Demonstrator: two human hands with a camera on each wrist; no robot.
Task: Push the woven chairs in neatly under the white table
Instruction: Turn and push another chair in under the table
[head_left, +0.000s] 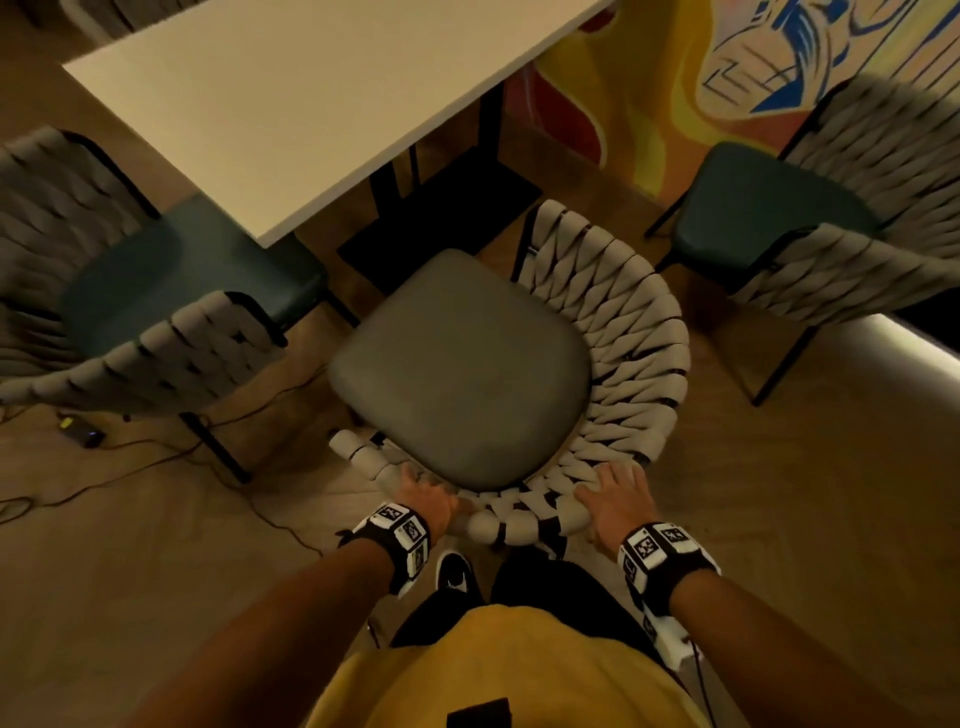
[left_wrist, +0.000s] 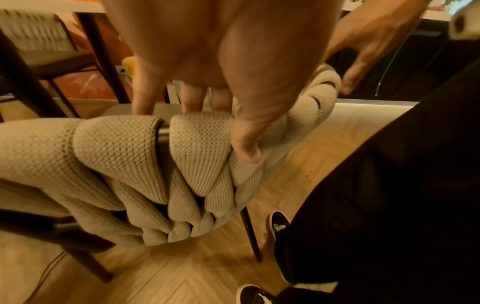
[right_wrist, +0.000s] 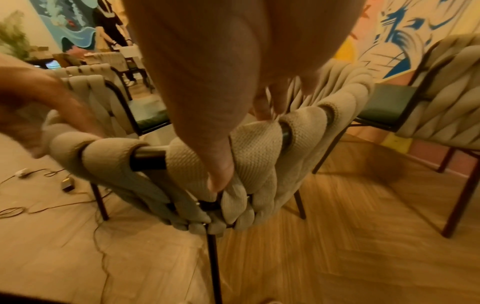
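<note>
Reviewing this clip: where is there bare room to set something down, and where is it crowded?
The white table top shows bare throughout the part in view. The grey seat of the held chair is bare too, bordered by its woven back. Crowded: that back's top rail, gripped by the left hand and right hand, and the floor at left, strewn with cables.

Three woven chairs stand on the floor round one white table (head_left: 291, 98): one chair (head_left: 462, 364) with a grey seat off the table's near corner, a second chair (head_left: 130, 291) with a dark green seat at its left edge, a third chair (head_left: 810, 228) to the right. Two hands: left hand (head_left: 426, 493), right hand (head_left: 618, 499). Two shoes show in the left wrist view.
</note>
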